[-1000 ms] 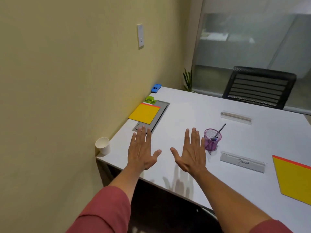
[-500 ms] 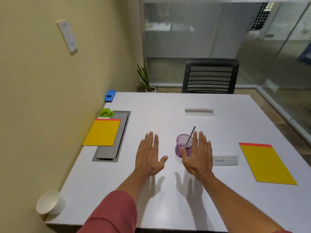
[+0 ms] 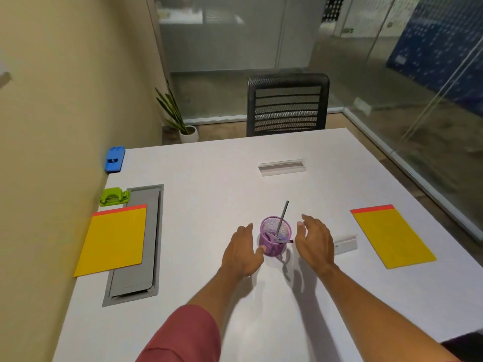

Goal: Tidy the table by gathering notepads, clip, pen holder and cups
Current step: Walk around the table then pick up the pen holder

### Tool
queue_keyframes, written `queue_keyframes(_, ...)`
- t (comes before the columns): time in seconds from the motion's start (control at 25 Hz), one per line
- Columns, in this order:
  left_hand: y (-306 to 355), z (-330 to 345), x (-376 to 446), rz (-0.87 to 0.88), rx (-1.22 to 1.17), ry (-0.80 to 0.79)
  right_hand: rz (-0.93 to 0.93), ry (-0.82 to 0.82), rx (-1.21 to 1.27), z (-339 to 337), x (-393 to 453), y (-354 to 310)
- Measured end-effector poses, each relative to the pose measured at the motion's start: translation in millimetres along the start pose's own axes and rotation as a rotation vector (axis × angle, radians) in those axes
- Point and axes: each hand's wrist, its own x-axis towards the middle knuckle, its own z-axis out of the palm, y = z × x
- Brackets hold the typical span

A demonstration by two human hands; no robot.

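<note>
A white table point(image 3: 209, 178) carries two yellow notepads point(image 3: 112, 242) point(image 3: 392, 235), a purple mesh pen holder point(image 3: 275, 237), two nameplates point(image 3: 282, 167) point(image 3: 345, 244), a green clip point(image 3: 114, 196) and a blue clip point(image 3: 114, 159).

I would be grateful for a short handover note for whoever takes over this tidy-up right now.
Left hand and right hand: open, flanking the purple pen holder mid-table; grip not closed yet.
Yellow notepads: one at the left over the grey cable hatch, one at the right.
Green clip beyond the left notepad.
No cup in view.
Done: nothing gathered.
Left: everything.
</note>
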Motion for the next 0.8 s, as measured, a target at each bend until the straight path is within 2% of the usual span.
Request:
queue_keyframes(0.12,0,8,12,-0.057,-0.16,-0.023,0.1,-0.013,0.084,9,15,5)
queue_keyframes(0.32,9,22,31,-0.297,-0.442,0.073,0.222,-0.125,0.182,24,30,13)
queue_keyframes(0.6,28,28,32,-0.494,-0.659,0.175,0.287,-0.207,0.277,33,30,15)
queue_keyframes(0.8,30,23,23,-0.523,-0.684,0.208,0.29,-0.219,0.327,31,30,13)
